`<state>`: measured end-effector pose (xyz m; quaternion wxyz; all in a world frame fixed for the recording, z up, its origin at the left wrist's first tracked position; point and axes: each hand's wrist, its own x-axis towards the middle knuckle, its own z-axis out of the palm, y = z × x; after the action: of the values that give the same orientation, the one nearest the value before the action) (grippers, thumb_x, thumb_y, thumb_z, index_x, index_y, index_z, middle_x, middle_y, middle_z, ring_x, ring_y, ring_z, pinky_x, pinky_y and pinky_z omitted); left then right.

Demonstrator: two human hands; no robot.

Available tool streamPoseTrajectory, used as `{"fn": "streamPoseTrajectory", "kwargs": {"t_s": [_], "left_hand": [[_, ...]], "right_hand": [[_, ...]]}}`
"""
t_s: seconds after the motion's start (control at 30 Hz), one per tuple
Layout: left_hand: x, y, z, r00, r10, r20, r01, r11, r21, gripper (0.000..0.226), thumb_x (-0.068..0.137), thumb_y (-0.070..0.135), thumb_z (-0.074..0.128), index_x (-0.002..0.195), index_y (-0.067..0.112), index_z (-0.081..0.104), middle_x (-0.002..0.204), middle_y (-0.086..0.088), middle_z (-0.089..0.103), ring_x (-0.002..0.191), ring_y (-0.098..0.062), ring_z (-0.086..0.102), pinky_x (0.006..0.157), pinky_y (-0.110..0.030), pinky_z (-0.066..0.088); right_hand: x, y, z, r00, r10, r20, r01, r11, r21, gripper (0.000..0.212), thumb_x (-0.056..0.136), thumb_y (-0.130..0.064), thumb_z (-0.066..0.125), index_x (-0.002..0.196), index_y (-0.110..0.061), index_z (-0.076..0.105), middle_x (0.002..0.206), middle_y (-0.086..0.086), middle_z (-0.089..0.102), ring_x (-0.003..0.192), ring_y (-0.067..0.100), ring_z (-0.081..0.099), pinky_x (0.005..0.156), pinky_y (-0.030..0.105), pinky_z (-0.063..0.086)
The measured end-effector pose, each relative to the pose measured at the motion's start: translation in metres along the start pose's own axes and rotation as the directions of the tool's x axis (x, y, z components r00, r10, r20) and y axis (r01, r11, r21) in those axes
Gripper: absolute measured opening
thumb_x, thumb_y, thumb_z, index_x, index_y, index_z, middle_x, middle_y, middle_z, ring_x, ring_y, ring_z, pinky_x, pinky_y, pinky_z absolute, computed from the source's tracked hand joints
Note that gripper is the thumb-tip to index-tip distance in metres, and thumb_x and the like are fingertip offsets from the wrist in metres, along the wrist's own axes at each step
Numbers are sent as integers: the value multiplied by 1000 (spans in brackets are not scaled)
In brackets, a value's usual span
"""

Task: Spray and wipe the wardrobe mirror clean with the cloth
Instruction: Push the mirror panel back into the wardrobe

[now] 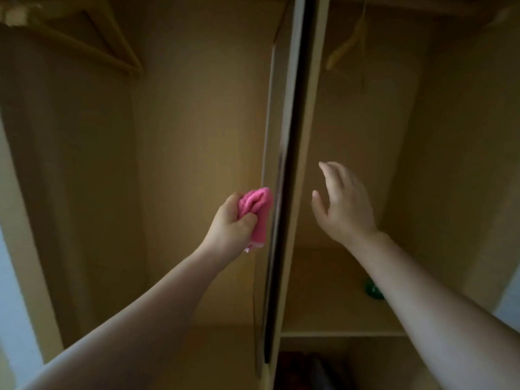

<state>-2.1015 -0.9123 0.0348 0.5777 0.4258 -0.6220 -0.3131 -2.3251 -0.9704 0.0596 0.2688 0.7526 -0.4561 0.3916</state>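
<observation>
One left hand (pixel 229 223) bunches fluffy pink cloth (pixel 259 211) (right hand (pixel 344 205) splayed).

The single wide-angle head camera looked forward into the wardrobe (pixel 197 136) from close in, its upright middle panel (pixel 298 164) near frame centre; the left hand (pixel 230 223) and right hand (pixel 343 204) reached in from below.

The cloth (pixel 257 209) was soft pink fabric with a fuzzy, matt pile. The wardrobe (pixel 197 122) and its shelf (pixel 332 291) were smooth, matt, pale wood-look board. The door (pixel 291 122) had a dark edge strip with a faint gloss. The hanger (pixel 346 43) looked like smooth light wood.
</observation>
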Motion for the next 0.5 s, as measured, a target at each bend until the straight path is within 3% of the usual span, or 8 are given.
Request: {"fn": "streamPoseTrajectory", "kwargs": {"t_s": [0.17, 0.37, 0.5], "left_hand": [[-13, -2, 83, 996, -6, 84, 8, 1000, -24, 35, 91, 6, 52, 104, 39, 53, 98, -1, 65, 77, -10, 68, 59, -22, 55], [-14, -23, 170, 990, -63, 129, 66, 998, -20, 37, 91, 8, 55, 106, 42, 50, 99, 1, 63, 81, -12, 67, 57, -19, 53], [-4, -48, 212, 981, -93, 169, 92, 996, 14, 39, 91, 6, 54, 103, 43, 50, 99, 2, 63, 79, -2, 65, 57, -16, 52]], "right_hand": [[-59, 59, -30, 999, -28, -42, 34, 988, 153, 47, 95, -27, 50, 137, -7, 46, 131, 9, 54, 122, 21, 51, 98, 37, 48], [-111, 128, -41, 1000, -11, 4, 10, 983, 181, 45, 93, -22, 54, 134, -4, 49, 126, 10, 57, 114, 22, 56, 91, 34, 52], [-131, 175, -27, 999, 45, 13, -46, 983, 177, 43, 91, -19, 56, 131, -3, 50, 122, 11, 58, 106, 24, 60, 83, 27, 49]]}}
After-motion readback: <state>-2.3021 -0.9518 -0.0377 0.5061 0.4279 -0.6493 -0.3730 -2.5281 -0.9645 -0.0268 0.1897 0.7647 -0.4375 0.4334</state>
